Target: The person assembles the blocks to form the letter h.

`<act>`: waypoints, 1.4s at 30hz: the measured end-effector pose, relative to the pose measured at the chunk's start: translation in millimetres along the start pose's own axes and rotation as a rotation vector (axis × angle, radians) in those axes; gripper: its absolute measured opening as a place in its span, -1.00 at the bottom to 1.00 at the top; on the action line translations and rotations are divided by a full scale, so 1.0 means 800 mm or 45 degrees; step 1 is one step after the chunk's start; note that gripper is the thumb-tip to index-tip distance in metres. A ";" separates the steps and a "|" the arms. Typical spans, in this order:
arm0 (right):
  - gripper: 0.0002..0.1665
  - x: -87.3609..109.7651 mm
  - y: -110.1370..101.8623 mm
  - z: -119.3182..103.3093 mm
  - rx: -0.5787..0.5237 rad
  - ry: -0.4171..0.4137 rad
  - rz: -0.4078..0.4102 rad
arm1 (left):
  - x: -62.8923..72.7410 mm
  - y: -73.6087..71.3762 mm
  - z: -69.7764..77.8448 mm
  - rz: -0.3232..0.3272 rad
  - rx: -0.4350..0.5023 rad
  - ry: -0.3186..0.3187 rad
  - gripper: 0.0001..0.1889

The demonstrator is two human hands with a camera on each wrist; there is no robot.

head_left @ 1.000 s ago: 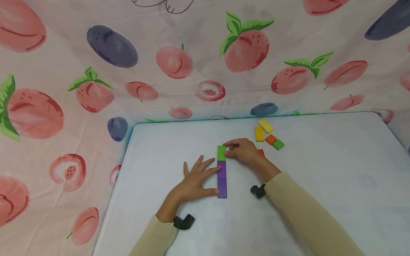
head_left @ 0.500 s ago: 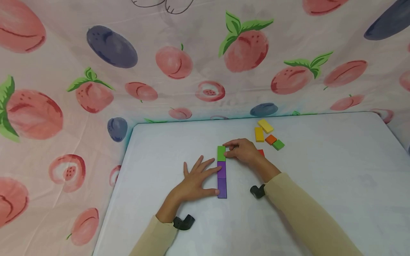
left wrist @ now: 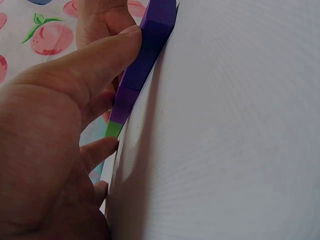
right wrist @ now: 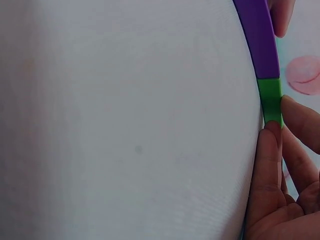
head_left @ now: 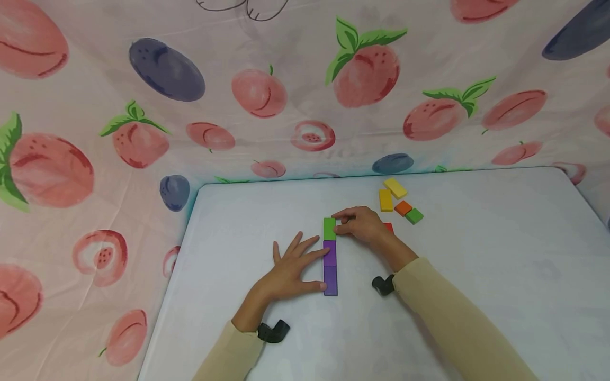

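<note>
A green block (head_left: 329, 229) lies end to end with two purple blocks, the upper purple block (head_left: 331, 259) and the lower purple block (head_left: 330, 278), in one straight row. My right hand (head_left: 363, 225) holds the green block at its far end, thumb on its side and index finger at the end, as the right wrist view shows. To the left of the row, my left hand (head_left: 286, 272) has its fingers spread. Its index fingertip touches the upper purple block, and its thumb rests against the lower purple block (left wrist: 152, 50).
Beyond the right hand lie two yellow blocks (head_left: 386, 200), an orange block (head_left: 403, 207) and another green block (head_left: 414, 215). A red block (head_left: 389, 227) is partly hidden behind the right wrist. Fruit-patterned cloth (head_left: 267, 137) surrounds the white table (head_left: 467, 238) at the back and left.
</note>
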State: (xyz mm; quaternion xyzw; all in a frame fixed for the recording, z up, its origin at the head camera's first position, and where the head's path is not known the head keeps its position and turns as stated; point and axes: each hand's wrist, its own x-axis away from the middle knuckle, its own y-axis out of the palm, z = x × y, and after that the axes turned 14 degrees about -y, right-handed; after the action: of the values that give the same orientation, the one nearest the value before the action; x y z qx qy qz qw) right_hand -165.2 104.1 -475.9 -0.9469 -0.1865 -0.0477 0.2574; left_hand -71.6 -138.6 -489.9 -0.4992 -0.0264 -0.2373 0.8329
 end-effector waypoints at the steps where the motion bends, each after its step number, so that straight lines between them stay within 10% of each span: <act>1: -0.54 0.000 0.000 0.000 -0.002 0.001 0.001 | 0.000 0.000 0.000 -0.001 -0.001 -0.001 -0.16; 42: -0.53 -0.002 -0.005 -0.001 0.055 -0.010 -0.057 | -0.001 0.002 -0.003 -0.005 0.012 0.014 -0.17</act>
State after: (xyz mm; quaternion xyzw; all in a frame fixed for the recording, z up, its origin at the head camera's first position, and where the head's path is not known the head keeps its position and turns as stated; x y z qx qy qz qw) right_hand -168.0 106.2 -474.0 -0.9370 -0.2096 -0.0457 0.2758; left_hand -72.0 -139.9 -492.4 -0.4938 -0.0237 -0.2415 0.8350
